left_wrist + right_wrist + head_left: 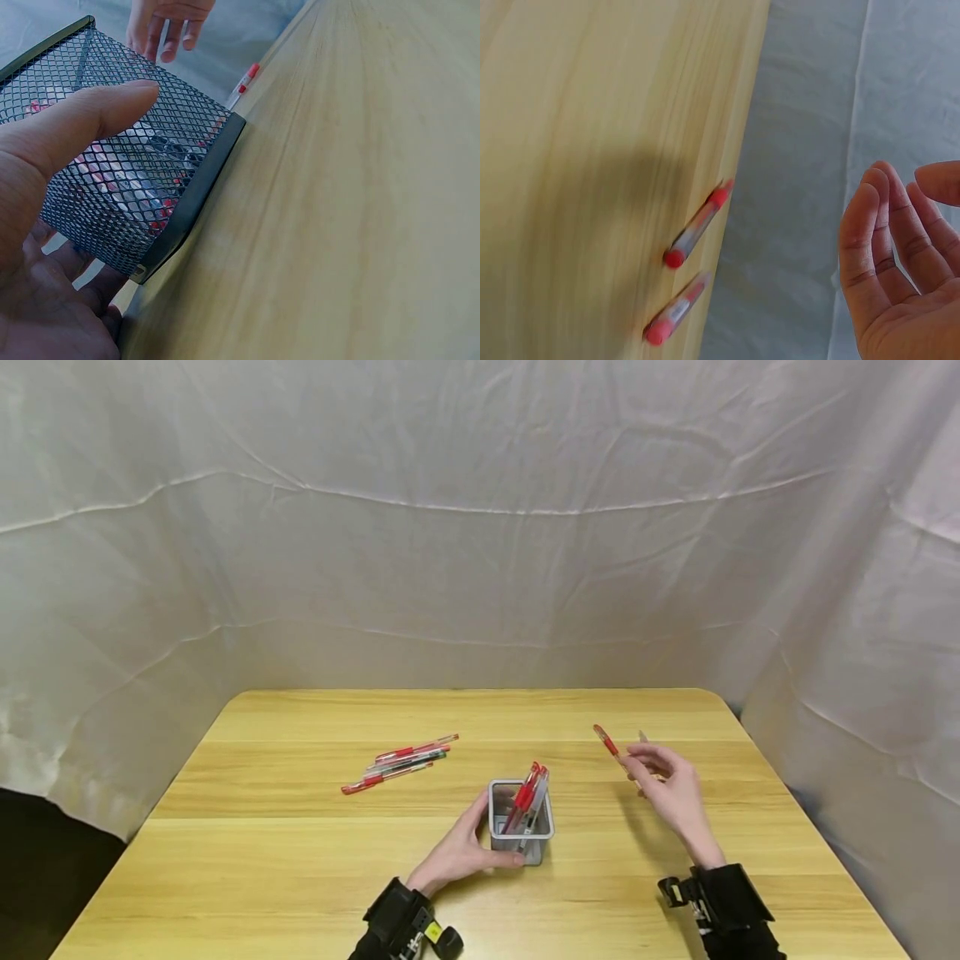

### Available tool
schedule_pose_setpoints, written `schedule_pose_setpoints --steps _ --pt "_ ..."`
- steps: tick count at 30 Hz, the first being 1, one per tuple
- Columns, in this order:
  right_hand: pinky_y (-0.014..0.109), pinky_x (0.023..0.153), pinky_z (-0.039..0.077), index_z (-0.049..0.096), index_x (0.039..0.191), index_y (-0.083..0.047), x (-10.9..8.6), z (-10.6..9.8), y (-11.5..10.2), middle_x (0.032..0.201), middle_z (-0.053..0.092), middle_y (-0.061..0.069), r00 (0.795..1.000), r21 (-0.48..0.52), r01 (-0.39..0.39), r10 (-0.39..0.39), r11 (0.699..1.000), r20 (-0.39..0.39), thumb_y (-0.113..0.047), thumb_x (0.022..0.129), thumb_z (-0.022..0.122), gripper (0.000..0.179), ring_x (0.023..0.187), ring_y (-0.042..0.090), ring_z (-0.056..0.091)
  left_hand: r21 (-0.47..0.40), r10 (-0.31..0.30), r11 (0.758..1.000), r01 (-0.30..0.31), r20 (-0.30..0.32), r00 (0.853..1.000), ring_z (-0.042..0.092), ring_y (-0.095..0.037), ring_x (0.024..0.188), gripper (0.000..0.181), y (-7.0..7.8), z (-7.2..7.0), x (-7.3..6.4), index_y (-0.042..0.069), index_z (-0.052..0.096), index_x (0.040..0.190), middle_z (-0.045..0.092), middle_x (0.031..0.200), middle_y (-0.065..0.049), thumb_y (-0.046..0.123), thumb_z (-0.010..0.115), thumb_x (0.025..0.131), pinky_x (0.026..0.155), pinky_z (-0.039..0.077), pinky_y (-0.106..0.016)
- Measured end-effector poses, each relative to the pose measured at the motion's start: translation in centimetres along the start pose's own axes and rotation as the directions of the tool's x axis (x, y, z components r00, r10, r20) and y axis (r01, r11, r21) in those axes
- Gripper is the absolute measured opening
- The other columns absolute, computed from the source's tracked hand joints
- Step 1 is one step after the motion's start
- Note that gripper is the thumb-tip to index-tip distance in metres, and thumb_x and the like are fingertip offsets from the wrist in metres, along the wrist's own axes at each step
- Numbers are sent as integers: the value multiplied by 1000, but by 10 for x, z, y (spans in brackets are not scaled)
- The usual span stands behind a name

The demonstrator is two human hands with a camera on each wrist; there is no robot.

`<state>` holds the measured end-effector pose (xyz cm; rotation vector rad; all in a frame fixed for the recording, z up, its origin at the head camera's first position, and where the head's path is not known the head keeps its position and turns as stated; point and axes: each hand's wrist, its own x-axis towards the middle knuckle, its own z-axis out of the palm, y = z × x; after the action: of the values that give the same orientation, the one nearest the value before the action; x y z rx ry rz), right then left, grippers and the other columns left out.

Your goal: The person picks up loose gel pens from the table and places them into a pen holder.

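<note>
My left hand [450, 858] grips a square metal mesh pen holder [533, 857], thumb along the near side and fingers around the left and far side. Several pens [528, 793] with red or clear caps stand leaning inside it. In the left wrist view the thumb lies across the mesh wall [112, 191]. My right hand [675, 785] hovers over the table's right side, its fingers loosely bent and the thumb apart from them, nothing between. Beneath it lie two pens, one a red-capped pen [606, 740]; the right wrist view shows this upper pen [699, 223] and a lower pen [677, 309].
Left of the holder, several red, clear and dark pens [408, 761] lie in a loose bunch on the wooden table [262, 860]. Pale grey cloth [480, 568] hangs behind and at both sides. A black wrist mount [727, 897] sits on the right forearm.
</note>
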<state>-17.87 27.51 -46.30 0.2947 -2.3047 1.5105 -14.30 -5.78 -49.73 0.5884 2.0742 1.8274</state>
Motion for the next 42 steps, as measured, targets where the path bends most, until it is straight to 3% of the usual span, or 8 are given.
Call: schedule_pose_setpoints --steps 7,10,16,25,30,34,38,42 --pt "25 54 58 68 110 3 1 -10 -28 87 71 -17 999 -121 -42 41 992 -10 -8 95 67 19 73 -3 64 -3 7 1000 -7 4 1000 31 -31 150 98 1 -1 0 30 35 154 43 157 -3 17 89 73 124 17 -65" --pt "23 55 58 69 110 3 2 -13 -28 87 75 -8 998 -172 -57 55 984 -16 -7 95 67 18 74 -4 65 -10 19 1000 -18 9 1000 33 -29 149 97 1 -1 0 28 36 154 44 155 -1 16 89 74 124 17 -64" --pt "21 56 57 69 112 3 3 -17 -23 97 74 26 997 -211 -74 72 975 -16 -6 94 67 19 74 -7 64 -18 21 1000 -20 10 1000 34 -29 148 97 1 0 0 29 36 154 45 155 -1 15 89 73 124 17 -65" --pt "2 71 46 70 111 6 12 -23 -12 95 75 25 1000 -322 -10 13 947 8 -4 93 68 20 77 -17 56 -21 15 1000 -15 9 1000 35 -30 147 97 1 0 0 35 36 152 45 154 -1 14 89 73 123 20 -64" --pt "8 72 49 70 113 4 17 -27 -11 99 75 23 996 -401 -46 71 915 47 -8 94 66 23 82 7 68 -10 7 1000 -7 3 1000 35 -29 147 96 2 0 0 37 37 151 46 154 -1 15 89 73 123 21 -64" --pt "27 78 58 68 117 5 21 -29 -8 105 74 25 987 -444 -94 144 891 79 -11 96 63 27 89 34 72 -9 11 1000 -11 5 1000 35 -29 148 96 1 0 0 36 37 151 46 154 0 15 89 73 124 20 -64" --pt "47 83 59 66 120 6 24 -30 -5 108 72 27 975 -470 -126 197 874 103 -13 96 61 30 93 40 72 -11 13 1000 -13 11 1000 35 -29 147 95 1 0 0 35 38 151 46 153 0 16 89 73 124 20 -64" --pt "52 84 57 64 123 6 26 -32 -1 110 71 27 966 -491 -136 226 861 129 -13 97 60 32 95 41 71 -11 10 1000 -9 10 1000 35 -29 147 94 1 0 0 35 38 151 46 153 0 16 89 74 123 21 -64"
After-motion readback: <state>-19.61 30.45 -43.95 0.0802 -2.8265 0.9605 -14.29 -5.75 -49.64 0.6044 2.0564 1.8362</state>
